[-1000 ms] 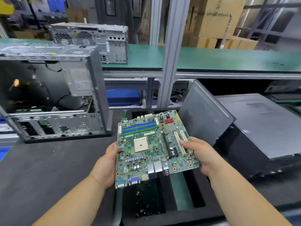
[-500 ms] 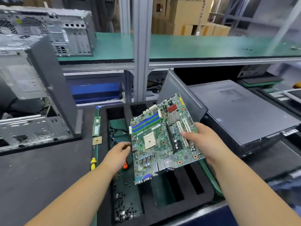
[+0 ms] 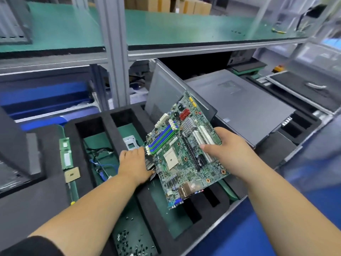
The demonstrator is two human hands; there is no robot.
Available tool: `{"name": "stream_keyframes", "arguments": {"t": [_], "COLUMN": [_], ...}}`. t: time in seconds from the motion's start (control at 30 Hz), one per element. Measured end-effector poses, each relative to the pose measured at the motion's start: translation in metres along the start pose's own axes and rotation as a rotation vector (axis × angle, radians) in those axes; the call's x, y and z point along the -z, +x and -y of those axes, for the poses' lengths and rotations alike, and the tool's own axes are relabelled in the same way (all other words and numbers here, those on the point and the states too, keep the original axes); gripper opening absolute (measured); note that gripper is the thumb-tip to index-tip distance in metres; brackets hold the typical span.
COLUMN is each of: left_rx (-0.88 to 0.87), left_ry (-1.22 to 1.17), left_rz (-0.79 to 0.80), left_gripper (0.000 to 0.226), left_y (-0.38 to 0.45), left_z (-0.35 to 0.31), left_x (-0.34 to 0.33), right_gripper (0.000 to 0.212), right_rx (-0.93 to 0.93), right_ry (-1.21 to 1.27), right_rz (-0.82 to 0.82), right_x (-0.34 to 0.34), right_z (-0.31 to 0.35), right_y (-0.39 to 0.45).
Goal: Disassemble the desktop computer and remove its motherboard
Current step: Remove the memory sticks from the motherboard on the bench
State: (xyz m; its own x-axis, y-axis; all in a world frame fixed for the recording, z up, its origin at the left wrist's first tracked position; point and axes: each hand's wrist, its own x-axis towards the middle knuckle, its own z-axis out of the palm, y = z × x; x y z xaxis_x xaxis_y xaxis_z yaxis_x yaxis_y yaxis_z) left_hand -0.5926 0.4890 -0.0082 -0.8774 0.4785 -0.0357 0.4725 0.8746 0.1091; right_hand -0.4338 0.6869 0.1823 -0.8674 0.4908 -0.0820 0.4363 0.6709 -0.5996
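Motherboard (image 3: 186, 154) held at centre frame, tilted, lifted above black foam tray (image 3: 129, 115) on bench. Right hand (image 3: 228, 154) gripping board's right edge, thumb lying across white slots, fingers hidden beneath. Left hand (image 3: 134, 163) at board's left edge, fingers curled down onto a finned metal part under that edge; cannot tell whether holding it or merely touching. Port end of board pointing toward lower centre, overhanging tray's open slots.

Tray compartments: loose cables (image 3: 103, 159) left of centre, scattered screws (image 3: 132, 241) at lower centre, metal bracket (image 3: 130, 143) just beyond left hand's knuckles. Memory stick (image 3: 66, 153) and processor chip (image 3: 72, 174) lying along tray's left rim. Grey side panel (image 3: 166, 93) leaning just behind board's upper edge, near it; closed computer case (image 3: 243, 104) lying flat at right. Upright frame post (image 3: 114, 52) rising behind tray, green shelf (image 3: 184, 28) overhead. Open room above tray's lower right slots.
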Motion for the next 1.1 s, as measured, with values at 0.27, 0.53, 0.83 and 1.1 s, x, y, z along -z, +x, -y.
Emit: {"name": "stream_keyframes", "arguments": {"t": [0.27, 0.53, 0.83, 1.1], "left_rx": [-0.030, -0.027, -0.013, 0.115], "left_ry": [-0.048, 0.005, 0.062, -0.039], "left_rz": [0.049, 0.044, -0.031, -0.034], "left_gripper": [0.100, 0.102, 0.106, 0.103], "left_y": [0.010, 0.022, 0.071, 0.085], "left_z": [0.003, 0.008, 0.035, 0.048], "left_x": [-0.008, -0.009, -0.006, -0.014], "right_gripper": [0.060, 0.046, 0.041, 0.045], "right_rx": [-0.005, 0.005, -0.009, -0.004], "right_ry": [-0.034, -0.100, -0.144, -0.192], "right_rz": [-0.015, -0.019, 0.040, 0.057], "right_x": [-0.007, -0.009, -0.021, -0.031], "right_z": [0.012, 0.016, 0.016, 0.016], "right_y": [0.000, 0.002, 0.008, 0.013]}}
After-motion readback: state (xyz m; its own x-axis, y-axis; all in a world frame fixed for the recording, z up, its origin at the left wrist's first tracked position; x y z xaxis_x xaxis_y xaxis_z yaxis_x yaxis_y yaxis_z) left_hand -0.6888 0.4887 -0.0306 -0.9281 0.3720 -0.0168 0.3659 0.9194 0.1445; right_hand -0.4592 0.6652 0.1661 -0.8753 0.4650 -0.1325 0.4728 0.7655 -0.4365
